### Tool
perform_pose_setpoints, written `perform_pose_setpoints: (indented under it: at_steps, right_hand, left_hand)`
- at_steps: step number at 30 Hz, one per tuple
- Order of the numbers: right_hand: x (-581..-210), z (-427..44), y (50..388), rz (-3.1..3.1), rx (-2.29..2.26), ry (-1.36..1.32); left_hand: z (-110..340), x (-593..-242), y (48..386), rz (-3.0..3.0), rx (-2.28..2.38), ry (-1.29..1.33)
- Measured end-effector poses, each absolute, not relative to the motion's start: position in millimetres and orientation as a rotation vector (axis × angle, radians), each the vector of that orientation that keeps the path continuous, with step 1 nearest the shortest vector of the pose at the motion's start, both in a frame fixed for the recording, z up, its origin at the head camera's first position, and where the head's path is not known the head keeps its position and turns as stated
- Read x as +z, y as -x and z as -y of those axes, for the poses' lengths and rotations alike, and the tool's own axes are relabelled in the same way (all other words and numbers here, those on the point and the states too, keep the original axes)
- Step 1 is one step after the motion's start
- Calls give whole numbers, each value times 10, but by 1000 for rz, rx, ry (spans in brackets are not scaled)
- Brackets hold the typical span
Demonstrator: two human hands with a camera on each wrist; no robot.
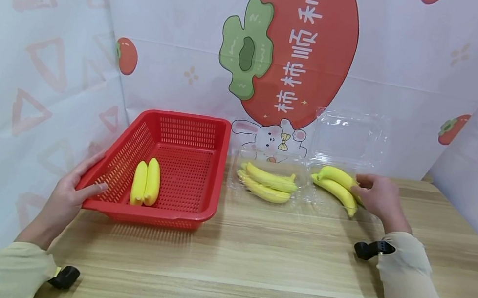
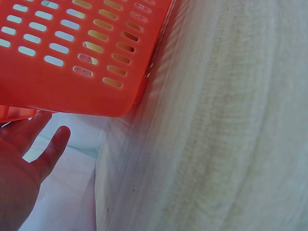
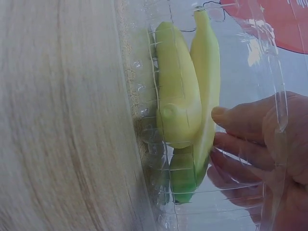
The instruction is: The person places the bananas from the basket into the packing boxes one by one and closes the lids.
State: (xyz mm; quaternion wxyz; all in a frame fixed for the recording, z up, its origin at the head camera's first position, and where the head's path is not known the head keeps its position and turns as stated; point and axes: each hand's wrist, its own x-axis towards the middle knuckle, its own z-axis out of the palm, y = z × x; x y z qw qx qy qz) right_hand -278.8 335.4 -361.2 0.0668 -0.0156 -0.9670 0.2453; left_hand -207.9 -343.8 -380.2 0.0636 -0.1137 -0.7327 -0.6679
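Note:
My left hand point(image 1: 70, 193) grips the left rim of a red perforated basket point(image 1: 215, 176), thumb over the rim. Two yellow bananas point(image 1: 153, 182) lie side by side in the basket. On the right, my right hand point(image 1: 378, 197) is at a clear plastic clamshell box point(image 1: 351, 137), its lid raised against the wall. Two bananas point(image 3: 179, 86) lie inside that box. My right fingertips point(image 3: 220, 115) are at the side of one banana, with no fingers visibly wrapped around it. In the left wrist view, the left fingers point(image 2: 54, 149) are below the basket's rim.
Between the basket and the open box is another clear box point(image 1: 234, 173) with several bananas point(image 1: 268, 182) in it. All stand on a wood-grain table point(image 1: 278, 271). A printed cloth wall point(image 1: 182, 24) closes off the back, with further cloth along both sides.

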Motion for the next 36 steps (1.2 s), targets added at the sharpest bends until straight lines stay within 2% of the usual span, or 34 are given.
perform_pose_setpoints:
  at_steps: [36]
  right_hand:
    - [-3576, -3264, 2764, 2736, 797, 72]
  left_hand:
    - [3432, -3803, 2084, 2217, -1989, 340]
